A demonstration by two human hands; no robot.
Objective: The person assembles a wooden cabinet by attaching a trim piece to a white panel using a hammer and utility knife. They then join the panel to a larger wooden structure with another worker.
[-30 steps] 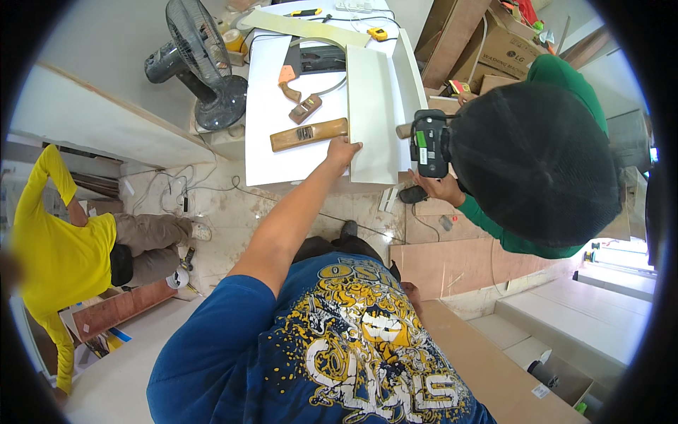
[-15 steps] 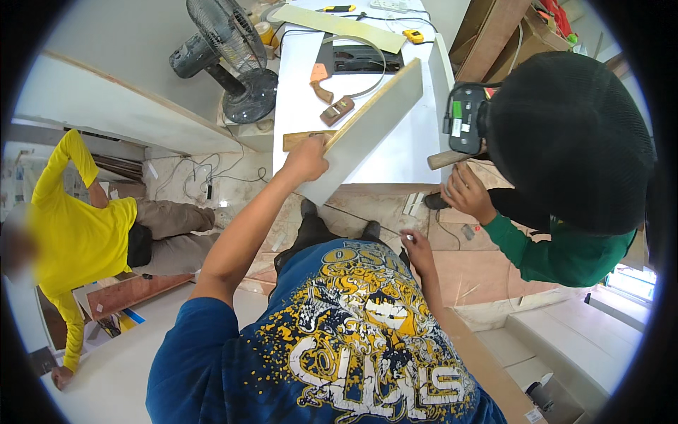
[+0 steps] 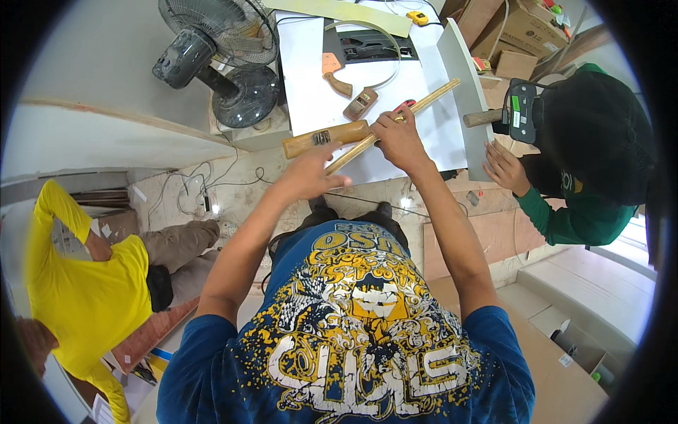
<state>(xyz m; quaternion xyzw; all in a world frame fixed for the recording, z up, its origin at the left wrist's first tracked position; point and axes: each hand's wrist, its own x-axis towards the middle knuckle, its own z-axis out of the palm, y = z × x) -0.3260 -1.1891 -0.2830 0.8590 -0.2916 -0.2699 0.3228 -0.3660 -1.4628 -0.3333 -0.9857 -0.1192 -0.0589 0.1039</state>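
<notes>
A board stands on edge across the white tabletop, its narrow bare-wood edge [image 3: 434, 95] facing up and slanting from near left to far right. My right hand [image 3: 401, 143] is closed over the middle of that edge. A small red object [image 3: 405, 106] shows just past its fingertips; I cannot make out its kind. My left hand [image 3: 311, 174] is open with fingers spread, beside the board's near end. Close to its fingertips lies a long wooden hand plane [image 3: 339, 134]. A smaller brown block plane [image 3: 361, 104] and an orange-bladed handsaw [image 3: 337, 75] lie farther back.
A black fan [image 3: 244, 95] stands left of the white table [image 3: 300, 78]. At right, a co-worker in green [image 3: 558, 215] touches an upright white panel [image 3: 462, 92], near a hammer handle [image 3: 482, 119]. A yellow tape measure [image 3: 418, 18] lies far back. Someone in yellow [image 3: 92, 283] is at left.
My left hand has let go of the board and opened. My right hand has come up from my side onto its edge. The board has turned, hiding its white face. The co-worker has shifted right.
</notes>
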